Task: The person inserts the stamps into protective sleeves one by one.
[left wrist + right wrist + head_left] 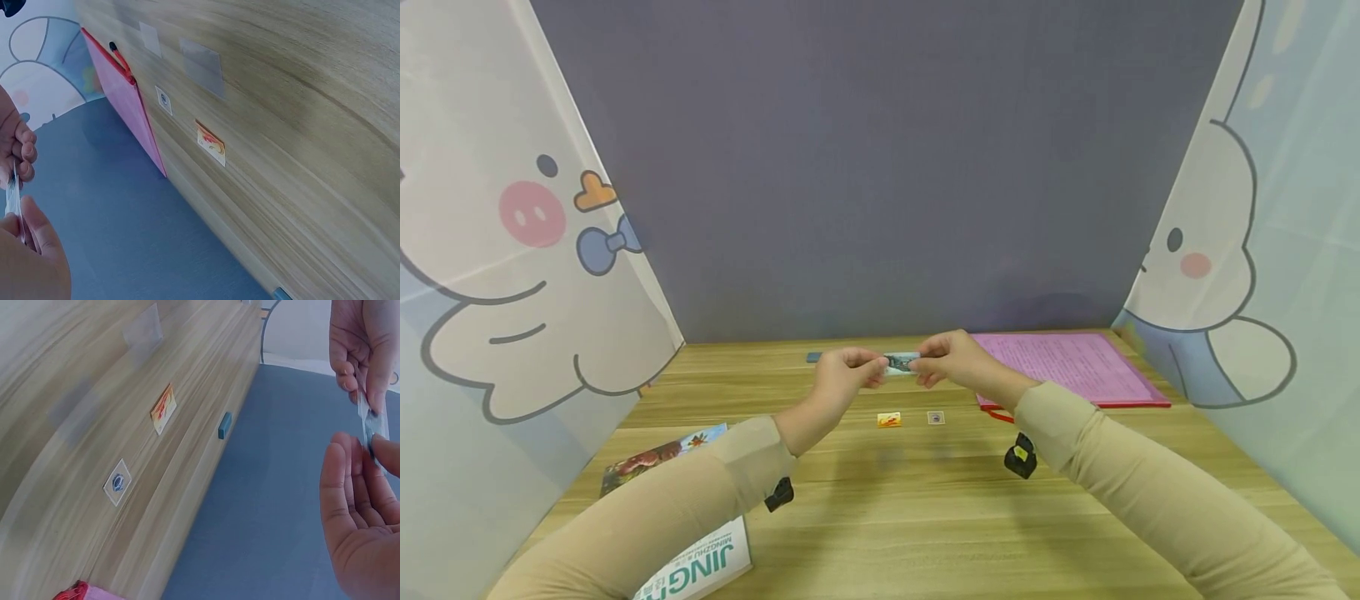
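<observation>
Both hands hold a small pale teal-and-dark picture stamp (901, 363) above the back of the table. My left hand (848, 372) pinches its left end between thumb and fingers, and my right hand (953, 360) pinches the right end. Seen edge-on in the right wrist view, the stamp (373, 428) has a clear, shiny margin like a plastic sleeve. Below the hands, an orange-and-yellow stamp (889, 420) lies flat on the wood. To its right is a square stamp (936, 417) with a white border and a dark round emblem.
Two clear plastic pieces (203, 65) lie in front of the stamps. A pink sheet with a red edge (1067, 367) covers the back right. A small blue block (813, 357) sits at the back edge. On the left are a colourful picture cover (655, 458) and a white printed box (707, 562).
</observation>
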